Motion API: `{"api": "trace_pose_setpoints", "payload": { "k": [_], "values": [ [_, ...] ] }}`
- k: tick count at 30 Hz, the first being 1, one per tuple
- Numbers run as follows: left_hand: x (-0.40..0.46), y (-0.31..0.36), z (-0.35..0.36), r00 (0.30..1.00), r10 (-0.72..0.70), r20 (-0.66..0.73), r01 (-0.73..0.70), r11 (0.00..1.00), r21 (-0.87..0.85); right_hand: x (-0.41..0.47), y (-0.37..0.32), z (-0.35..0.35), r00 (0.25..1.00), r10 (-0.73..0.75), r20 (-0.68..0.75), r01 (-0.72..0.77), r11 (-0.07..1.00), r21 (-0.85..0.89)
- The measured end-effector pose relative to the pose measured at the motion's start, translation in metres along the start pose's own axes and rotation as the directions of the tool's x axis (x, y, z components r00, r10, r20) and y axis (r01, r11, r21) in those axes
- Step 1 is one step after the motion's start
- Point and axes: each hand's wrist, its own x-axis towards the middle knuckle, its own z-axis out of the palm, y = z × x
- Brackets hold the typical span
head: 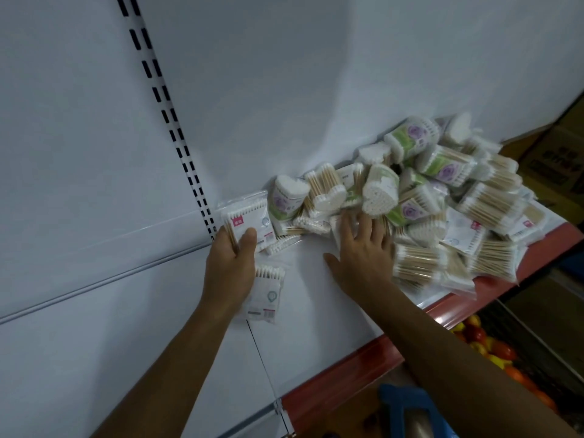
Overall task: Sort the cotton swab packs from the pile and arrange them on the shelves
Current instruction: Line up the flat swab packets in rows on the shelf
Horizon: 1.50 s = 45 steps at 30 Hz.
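Packs: your left hand (232, 248) pinched a flat crinkly plastic swab pack (249, 221) upright at the white shelf's (316, 295) back wall; another pack (267, 294) lay flat beneath that wrist. Your right hand (363, 248), fingers spread and slack, touched the pile (426, 197) of heart-shaped bundles; fingertips blurred.

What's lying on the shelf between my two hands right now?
In the head view, one flat pack of swabs lies beside the left hand; from there to the right hand, bare white shelf.
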Motion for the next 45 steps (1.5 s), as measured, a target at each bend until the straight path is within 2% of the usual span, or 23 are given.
{"api": "trace_pose_setpoints", "payload": {
  "k": [7, 9, 12, 17, 23, 28, 33, 35, 36, 38, 40, 43, 45],
  "values": [
    [-0.002, -0.004, -0.005, 0.999, -0.036, 0.035, 0.037, 0.999, -0.002, -0.001, 0.005, -0.003, 1.000, -0.011, 0.025, 0.007, 0.987, 0.159],
    [-0.003, -0.002, -0.008, 0.998, -0.041, 0.049, 0.041, 0.999, 0.001, -0.002, 0.006, -0.008, 0.997, -0.029, 0.074, 0.012, 0.973, 0.230],
    [-0.005, 0.000, -0.014, 0.997, -0.045, 0.055, 0.045, 0.999, -0.002, -0.013, -0.002, -0.017, 0.977, -0.181, 0.111, 0.127, 0.917, 0.378],
    [-0.004, 0.001, -0.036, 0.999, -0.025, 0.026, 0.024, 0.999, 0.037, -0.031, -0.035, -0.033, 0.878, -0.477, 0.024, 0.382, 0.732, 0.563],
    [-0.010, -0.007, -0.091, 0.998, -0.054, 0.043, 0.052, 0.998, 0.043, -0.040, -0.098, -0.051, 0.810, -0.584, -0.053, 0.491, 0.625, 0.607],
    [-0.021, -0.011, -0.152, 0.982, -0.033, 0.187, 0.038, 0.999, -0.022, -0.051, -0.149, -0.055, 0.741, -0.657, -0.136, 0.579, 0.523, 0.626],
    [-0.033, -0.019, -0.198, 0.991, -0.097, 0.089, 0.104, 0.992, -0.075, -0.057, -0.195, -0.054, 0.660, -0.721, -0.208, 0.658, 0.422, 0.624],
    [-0.039, -0.021, -0.213, 0.991, -0.127, 0.027, 0.130, 0.979, -0.155, -0.057, -0.209, -0.053, 0.672, -0.711, -0.207, 0.623, 0.392, 0.677],
    [-0.043, -0.023, -0.222, 0.990, -0.138, -0.015, 0.133, 0.973, -0.187, -0.057, -0.218, -0.055, 0.708, -0.685, -0.174, 0.548, 0.376, 0.748],
    [-0.053, -0.026, -0.238, 0.979, -0.173, -0.106, 0.146, 0.964, -0.223, -0.061, -0.237, -0.062, 0.792, -0.611, -0.011, 0.243, 0.299, 0.923],
    [-0.064, -0.030, -0.255, 0.963, -0.197, -0.183, 0.145, 0.954, -0.264, -0.067, -0.258, -0.066, 0.805, -0.572, 0.155, -0.047, 0.198, 0.979],
    [-0.082, -0.033, -0.277, 0.936, -0.215, -0.278, 0.132, 0.949, -0.288, -0.079, -0.290, -0.064, 0.759, -0.612, 0.220, -0.101, 0.223, 0.969],
    [-0.096, -0.035, -0.293, 0.926, -0.207, -0.317, 0.113, 0.951, -0.289, -0.092, -0.310, -0.063, 0.748, -0.623, 0.229, -0.134, 0.197, 0.971]
  ]
}}
